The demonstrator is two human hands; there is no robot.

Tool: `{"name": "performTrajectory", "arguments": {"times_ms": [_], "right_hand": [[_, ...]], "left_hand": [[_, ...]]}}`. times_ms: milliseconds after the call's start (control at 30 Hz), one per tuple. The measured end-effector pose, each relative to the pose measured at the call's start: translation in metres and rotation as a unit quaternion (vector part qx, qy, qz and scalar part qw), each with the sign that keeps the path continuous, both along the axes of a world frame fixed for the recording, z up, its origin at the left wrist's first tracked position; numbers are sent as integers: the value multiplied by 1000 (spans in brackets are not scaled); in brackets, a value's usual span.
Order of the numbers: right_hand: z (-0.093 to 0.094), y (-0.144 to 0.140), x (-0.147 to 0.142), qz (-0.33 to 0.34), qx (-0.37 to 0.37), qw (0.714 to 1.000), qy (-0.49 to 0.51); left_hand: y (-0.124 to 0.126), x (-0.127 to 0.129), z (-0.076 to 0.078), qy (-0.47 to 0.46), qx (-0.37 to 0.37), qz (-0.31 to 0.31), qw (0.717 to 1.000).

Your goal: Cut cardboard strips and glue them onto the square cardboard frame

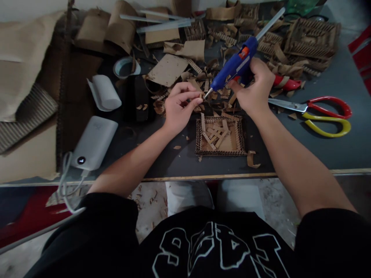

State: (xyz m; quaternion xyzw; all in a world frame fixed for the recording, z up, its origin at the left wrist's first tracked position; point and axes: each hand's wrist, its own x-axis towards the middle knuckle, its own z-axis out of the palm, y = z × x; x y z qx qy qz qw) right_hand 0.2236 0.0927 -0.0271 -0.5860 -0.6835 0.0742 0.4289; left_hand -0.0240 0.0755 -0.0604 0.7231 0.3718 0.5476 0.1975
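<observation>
Glue gun (236, 66) runs diagonally, nozzle down-left, stick end up-right, tip just at the left hand's pinch. Right hand (255, 90) wraps its grip above the worktop (319, 150). Left hand (179, 108) pinches a small cardboard strip (198, 101), fingers narrow. Cardboard tray (220, 136) just below both hands holds loose crossed strips. Scissors (321, 112) lie right, power bank (94, 143) left.

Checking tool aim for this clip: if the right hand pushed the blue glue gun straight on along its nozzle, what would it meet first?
Most likely the small cardboard strip pinched in the left hand; the glue gun in the right hand points its nozzle right at it, though depth is unclear.
</observation>
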Motion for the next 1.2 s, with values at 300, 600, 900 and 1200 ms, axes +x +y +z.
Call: {"name": "performTrajectory", "arguments": {"times_ms": [300,600,900,1200], "right_hand": [[3,-3,0,1,-9,1000,5],[-5,1,2,7,6,999,38],[-9,5,6,27,34,998,53],[-8,4,5,28,58,997,32]], "left_hand": [[-3,2,1,-13,-8,-3,1000],[-3,3,1,-13,1,4,1000],[-4,2,2,-25,-20,-13,999],[-2,3,0,-38,-19,-21,999]]}}
